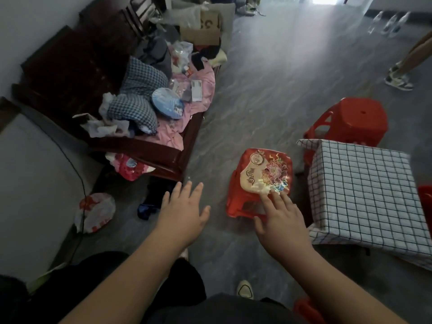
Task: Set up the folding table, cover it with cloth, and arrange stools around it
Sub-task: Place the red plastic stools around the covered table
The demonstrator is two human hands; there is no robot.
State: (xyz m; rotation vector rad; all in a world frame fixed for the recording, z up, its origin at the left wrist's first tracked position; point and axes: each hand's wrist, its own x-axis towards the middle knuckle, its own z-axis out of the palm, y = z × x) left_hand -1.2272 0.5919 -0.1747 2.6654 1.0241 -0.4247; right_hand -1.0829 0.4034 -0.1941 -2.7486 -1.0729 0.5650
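The folding table (364, 195) stands at the right, draped in a white cloth with a dark grid. A red plastic stool (247, 204) stands on the floor just left of it, its seat covered by a shiny red floral gift bag (264, 171). Another red stool (350, 120) stands behind the table. My right hand (282, 220) is open, its fingertips at the near edge of the bag on the stool. My left hand (184, 211) hovers open over the floor, left of that stool, with nothing in it.
A dark wooden bench (163, 153) heaped with clothes, pillows and a blue fan fills the left. A plastic bag (95, 211) and a cable lie on the floor beside a grey surface. A person's leg (402, 73) is at the far right. More red plastic shows at the right edge.
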